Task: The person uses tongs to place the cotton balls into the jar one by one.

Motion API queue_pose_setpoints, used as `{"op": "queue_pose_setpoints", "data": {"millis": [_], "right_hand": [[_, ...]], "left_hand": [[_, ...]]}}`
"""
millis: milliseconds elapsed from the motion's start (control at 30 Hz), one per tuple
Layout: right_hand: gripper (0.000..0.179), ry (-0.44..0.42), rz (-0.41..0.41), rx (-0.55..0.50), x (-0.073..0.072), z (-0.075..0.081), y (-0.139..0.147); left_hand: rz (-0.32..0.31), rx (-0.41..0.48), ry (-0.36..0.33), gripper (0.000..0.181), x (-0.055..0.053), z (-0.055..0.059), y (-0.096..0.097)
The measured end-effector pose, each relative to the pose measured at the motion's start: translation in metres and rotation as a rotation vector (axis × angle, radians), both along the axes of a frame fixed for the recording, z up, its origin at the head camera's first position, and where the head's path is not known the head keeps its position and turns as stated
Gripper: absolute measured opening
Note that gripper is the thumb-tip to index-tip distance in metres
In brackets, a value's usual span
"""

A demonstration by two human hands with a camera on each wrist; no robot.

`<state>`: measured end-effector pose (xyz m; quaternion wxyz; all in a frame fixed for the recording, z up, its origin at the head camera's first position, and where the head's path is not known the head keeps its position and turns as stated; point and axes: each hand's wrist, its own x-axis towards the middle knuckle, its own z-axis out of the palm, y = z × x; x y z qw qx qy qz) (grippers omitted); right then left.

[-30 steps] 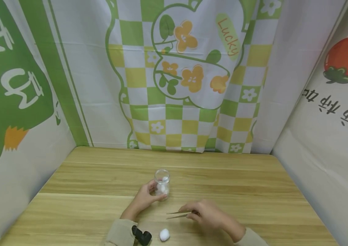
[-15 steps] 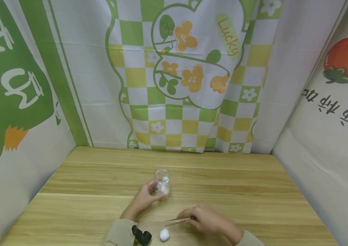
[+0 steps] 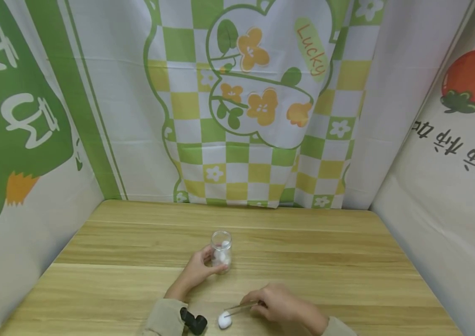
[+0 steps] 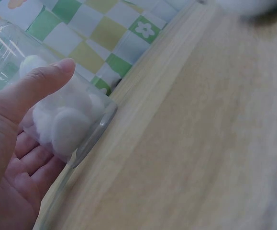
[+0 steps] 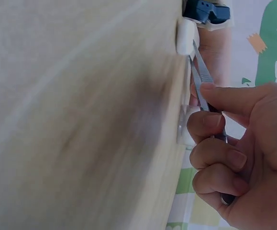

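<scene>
My left hand (image 3: pixel 197 271) grips a clear jar (image 3: pixel 228 243) by its side, thumb and fingers round it. Several white cotton balls (image 4: pixel 70 128) lie inside, and the jar's mouth has no lid on it. My right hand (image 3: pixel 278 303) holds metal tweezers (image 3: pixel 243 306), pinched between thumb and forefinger with the other fingers curled. The tweezers' tips stand a little apart at a loose cotton ball (image 3: pixel 224 322) on the table; one tip lies over it in the head view. Whether they squeeze it, I cannot tell. The right wrist view also shows this cotton ball (image 5: pixel 185 37) at the tips.
A black device (image 3: pixel 194 323) sits on the left sleeve, just left of the loose cotton ball. The wooden table (image 3: pixel 145 233) reaches back to a green and yellow checked curtain (image 3: pixel 237 154). Printed cloths (image 3: pixel 443 196) hang on both sides.
The right hand has brought the tweezers down toward the front of the table, from above the loose cotton ball to it. The left hand and jar have stayed in place.
</scene>
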<state>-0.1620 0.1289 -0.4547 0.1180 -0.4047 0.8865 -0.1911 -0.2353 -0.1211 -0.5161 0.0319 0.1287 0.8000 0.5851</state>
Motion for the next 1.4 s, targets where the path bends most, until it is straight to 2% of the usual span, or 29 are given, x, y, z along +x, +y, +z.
{"op": "queue_pose_setpoints", "data": {"millis": [167, 567, 833, 1400], "right_hand": [[0.025, -0.041, -0.037, 0.041, 0.0024, -0.0029, -0.0026], [0.018, 0.043, -0.054, 0.077, 0.0025, -0.0083, -0.0053], [0.015, 0.062, -0.054, 0.041, 0.0022, -0.0101, -0.0031], [0.016, 0.089, -0.037, -0.013, -0.0012, -0.0034, -0.0021]], "left_hand": [[-0.002, -0.003, -0.001, 0.061, -0.001, -0.0003, 0.0002], [0.003, 0.005, -0.017, 0.06, -0.0002, 0.0004, 0.0003], [-0.002, 0.018, -0.028, 0.062, 0.0011, 0.0028, 0.0], [-0.001, 0.026, -0.033, 0.064, 0.0012, 0.0034, 0.0]]}}
